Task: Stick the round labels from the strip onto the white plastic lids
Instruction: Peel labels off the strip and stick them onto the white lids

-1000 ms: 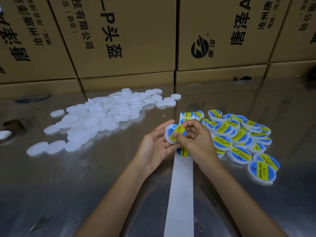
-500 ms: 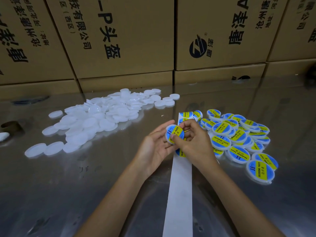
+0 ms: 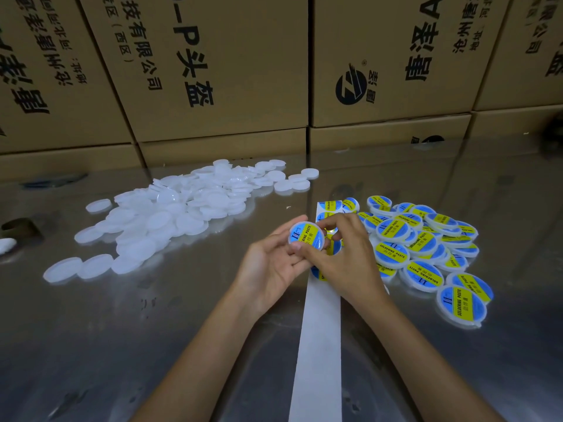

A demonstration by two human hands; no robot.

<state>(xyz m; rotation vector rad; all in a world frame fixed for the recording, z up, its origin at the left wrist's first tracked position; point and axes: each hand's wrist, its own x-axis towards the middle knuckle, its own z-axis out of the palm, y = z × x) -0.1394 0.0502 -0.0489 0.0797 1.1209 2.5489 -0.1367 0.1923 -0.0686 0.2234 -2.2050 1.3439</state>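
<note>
Labelled lid mid-air; bare lids heaped; strip flat

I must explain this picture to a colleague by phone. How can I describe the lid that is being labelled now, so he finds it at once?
Start at the white backing strip running up the middle of the metal table. Where both hands meet above it, the left hand holds one lid. Unlike the labelled pile lying to its right, this labelled lid is lifted and tilted.

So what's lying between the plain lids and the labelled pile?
In the head view, the label strip runs between the plain lids and the labelled pile, with both hands above it holding one labelled lid.
</note>
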